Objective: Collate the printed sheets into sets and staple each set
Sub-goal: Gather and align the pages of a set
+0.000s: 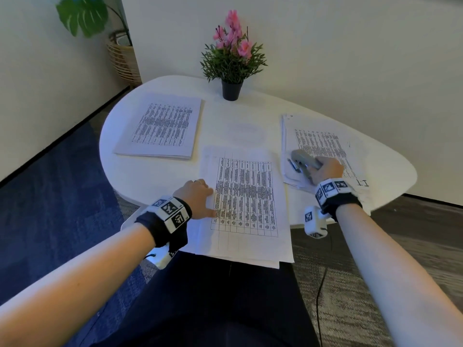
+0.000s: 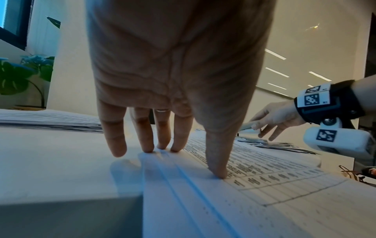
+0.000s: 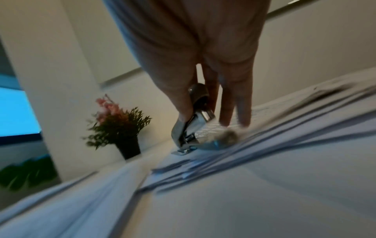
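Item: left hand (image 1: 198, 196), fingers straight, pressed flat on the near set (image 1: 244, 204) at the tabletop's (image 1: 238, 116) front edge. Right hand (image 1: 325, 170) gripped the stapler (image 1: 304, 160) atop the right-edge stack (image 1: 323, 144). Advice: square corners, keep the set pinned before stapling. Spare stack (image 1: 161, 126) lay by the left edge.

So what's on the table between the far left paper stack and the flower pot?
Nothing: the head view shows only bare white table between the left stack and the flower pot.

Left hand (image 1: 196, 196) flat, right hand (image 1: 327, 170) gripping.
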The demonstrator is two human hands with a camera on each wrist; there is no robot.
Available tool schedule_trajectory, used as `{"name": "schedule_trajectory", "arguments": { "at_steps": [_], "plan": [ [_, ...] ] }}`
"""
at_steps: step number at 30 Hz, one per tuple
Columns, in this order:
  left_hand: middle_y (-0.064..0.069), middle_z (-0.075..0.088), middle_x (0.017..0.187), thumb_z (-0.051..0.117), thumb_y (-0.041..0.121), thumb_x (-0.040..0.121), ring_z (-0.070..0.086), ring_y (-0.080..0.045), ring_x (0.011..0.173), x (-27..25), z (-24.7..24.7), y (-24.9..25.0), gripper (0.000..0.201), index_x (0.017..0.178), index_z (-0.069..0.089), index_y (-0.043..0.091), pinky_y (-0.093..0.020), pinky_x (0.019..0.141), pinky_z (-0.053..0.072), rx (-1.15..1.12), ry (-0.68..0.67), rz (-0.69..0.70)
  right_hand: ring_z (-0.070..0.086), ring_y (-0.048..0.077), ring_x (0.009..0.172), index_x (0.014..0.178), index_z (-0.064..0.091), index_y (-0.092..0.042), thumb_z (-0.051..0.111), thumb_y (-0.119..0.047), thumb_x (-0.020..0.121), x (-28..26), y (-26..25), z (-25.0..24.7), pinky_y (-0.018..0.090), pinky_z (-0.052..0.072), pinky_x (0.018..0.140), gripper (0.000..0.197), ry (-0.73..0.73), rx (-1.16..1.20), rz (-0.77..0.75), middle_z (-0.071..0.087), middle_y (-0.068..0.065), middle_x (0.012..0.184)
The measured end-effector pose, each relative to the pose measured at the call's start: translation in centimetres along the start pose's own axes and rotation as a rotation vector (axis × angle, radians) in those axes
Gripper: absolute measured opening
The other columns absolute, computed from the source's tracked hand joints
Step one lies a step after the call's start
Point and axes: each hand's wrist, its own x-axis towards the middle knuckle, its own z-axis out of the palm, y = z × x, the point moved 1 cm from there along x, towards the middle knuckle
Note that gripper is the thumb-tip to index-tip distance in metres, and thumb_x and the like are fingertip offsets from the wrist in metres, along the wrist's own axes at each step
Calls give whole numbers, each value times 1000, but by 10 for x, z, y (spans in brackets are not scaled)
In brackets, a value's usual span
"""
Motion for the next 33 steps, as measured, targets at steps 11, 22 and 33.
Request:
{"name": "schedule_trajectory", "arguments": {
  "at_steps": [11,22,33],
  "plan": [
    [-3,34,147,55,51,89,36,-21,134,7,-8,0,64,144,38,22,-36,110,33,-22,3,-32,46,35,116,102,51,-3,49,-70,82,-62,-57,48,42,37,96,69,-446,-432,4,54,21,118],
    [-4,35,148,60,49,87,33,-20,136,10,-11,-5,67,143,40,16,-32,111,28,-131,26,-70,48,14,63,76,43,-8,80,-27,74,-68,-80,51,23,40,51,42,-476,-31,150,46,2,72],
    [-18,10,158,74,61,63,21,-30,143,-2,-58,-3,140,145,-24,4,-39,114,24,-861,377,-176,63,6,76,91,58,-19,77,-3,73,-63,-96,-21,24,50,73,30,-304,959,-77,65,-5,84]
  ]
}}
